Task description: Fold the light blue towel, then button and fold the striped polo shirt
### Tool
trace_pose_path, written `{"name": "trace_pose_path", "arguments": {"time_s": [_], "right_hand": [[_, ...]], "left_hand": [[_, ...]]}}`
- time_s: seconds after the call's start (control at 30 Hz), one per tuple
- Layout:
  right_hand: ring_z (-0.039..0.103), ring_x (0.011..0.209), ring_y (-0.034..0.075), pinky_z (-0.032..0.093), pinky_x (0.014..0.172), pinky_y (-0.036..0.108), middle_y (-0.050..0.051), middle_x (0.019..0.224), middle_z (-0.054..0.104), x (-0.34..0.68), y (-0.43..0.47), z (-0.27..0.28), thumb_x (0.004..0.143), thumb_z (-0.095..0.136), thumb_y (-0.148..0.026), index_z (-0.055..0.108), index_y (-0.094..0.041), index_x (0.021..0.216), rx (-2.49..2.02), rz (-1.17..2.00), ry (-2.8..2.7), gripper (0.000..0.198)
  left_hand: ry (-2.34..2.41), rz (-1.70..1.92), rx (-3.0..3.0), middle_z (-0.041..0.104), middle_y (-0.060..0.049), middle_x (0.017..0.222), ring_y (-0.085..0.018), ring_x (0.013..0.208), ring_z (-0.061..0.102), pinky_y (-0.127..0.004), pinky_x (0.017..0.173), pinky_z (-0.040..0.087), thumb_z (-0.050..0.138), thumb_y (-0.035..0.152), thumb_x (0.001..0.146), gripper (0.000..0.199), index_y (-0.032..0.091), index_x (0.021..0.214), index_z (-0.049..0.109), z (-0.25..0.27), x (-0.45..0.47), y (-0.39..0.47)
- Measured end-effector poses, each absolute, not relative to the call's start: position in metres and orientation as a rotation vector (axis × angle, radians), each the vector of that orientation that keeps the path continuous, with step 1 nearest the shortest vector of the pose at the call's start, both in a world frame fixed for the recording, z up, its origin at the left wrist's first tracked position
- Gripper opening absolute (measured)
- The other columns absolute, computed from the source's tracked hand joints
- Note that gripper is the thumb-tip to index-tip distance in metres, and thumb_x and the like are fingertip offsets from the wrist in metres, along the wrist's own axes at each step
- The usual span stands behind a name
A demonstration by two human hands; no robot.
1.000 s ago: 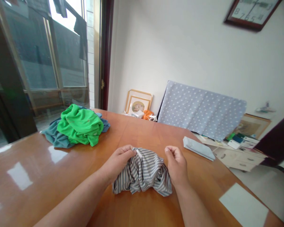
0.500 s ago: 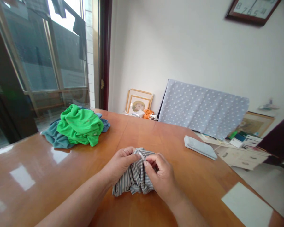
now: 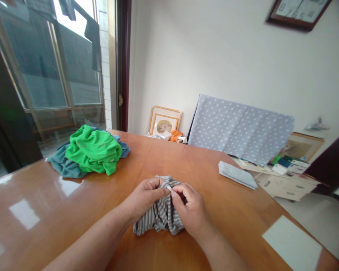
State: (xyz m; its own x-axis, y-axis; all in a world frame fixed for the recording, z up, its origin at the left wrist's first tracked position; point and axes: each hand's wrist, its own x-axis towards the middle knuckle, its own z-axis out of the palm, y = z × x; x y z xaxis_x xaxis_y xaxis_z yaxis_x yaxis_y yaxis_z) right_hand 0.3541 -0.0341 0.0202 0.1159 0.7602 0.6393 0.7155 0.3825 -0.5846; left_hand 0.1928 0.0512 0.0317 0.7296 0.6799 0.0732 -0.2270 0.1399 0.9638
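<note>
From far I see the striped cloth (image 3: 164,213) bunched on the table (image 3: 169,158), below and between the left hand (image 3: 145,195) and the right hand (image 3: 192,209), neither clearly nearer. The left fingers pinch its upper edge; the right fingers close on its white tag (image 3: 169,188). Its long axis I cannot tell.

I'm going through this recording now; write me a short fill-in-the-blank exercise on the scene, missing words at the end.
1. The left hand and right hand hold a crumpled grey-and-white cloth garment patterned with ____.
2. On the glossy brown wooden table, the top garment of the crumpled pile is bright ____.
3. The draped grey-blue fabric sheet bears white polka ____.
4. The folded pale-blue cloth lies, as pictured, to the ____ of both hands.

Missing words: stripes; green; dots; right.
</note>
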Motion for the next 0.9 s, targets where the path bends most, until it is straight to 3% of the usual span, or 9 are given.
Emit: {"name": "trace_pose_path", "arguments": {"time_s": [0.47,0.9], "right_hand": [[0.044,0.067,0.012,0.038,0.061,0.023,-0.005,0.068,0.049,0.3612,-0.0324,0.021,0.095,0.054,-0.04,0.058,-0.02,0.076,-1.329,0.617,-1.283,0.028],[0.056,0.074,0.014,0.041,0.068,0.026,-0.002,0.078,0.06,0.3569,-0.0343,0.0191,0.094,0.054,-0.024,0.062,-0.021,0.082,-1.325,0.164,-1.515,0.015]], "left_hand": [[0.462,0.638,1.235,0.067,-0.002,0.077,-0.013,0.07,0.057,-0.025,0.069,0.042,0.074,0.03,0.08,0.016,0.016,0.082,0.066,0.0298,0.1921,0.0523],[0.441,0.652,1.226,0.063,0.001,0.072,-0.011,0.066,0.053,-0.023,0.066,0.04,0.075,0.032,0.079,0.02,0.015,0.076,0.065,0.0328,0.1941,0.0504]]}}
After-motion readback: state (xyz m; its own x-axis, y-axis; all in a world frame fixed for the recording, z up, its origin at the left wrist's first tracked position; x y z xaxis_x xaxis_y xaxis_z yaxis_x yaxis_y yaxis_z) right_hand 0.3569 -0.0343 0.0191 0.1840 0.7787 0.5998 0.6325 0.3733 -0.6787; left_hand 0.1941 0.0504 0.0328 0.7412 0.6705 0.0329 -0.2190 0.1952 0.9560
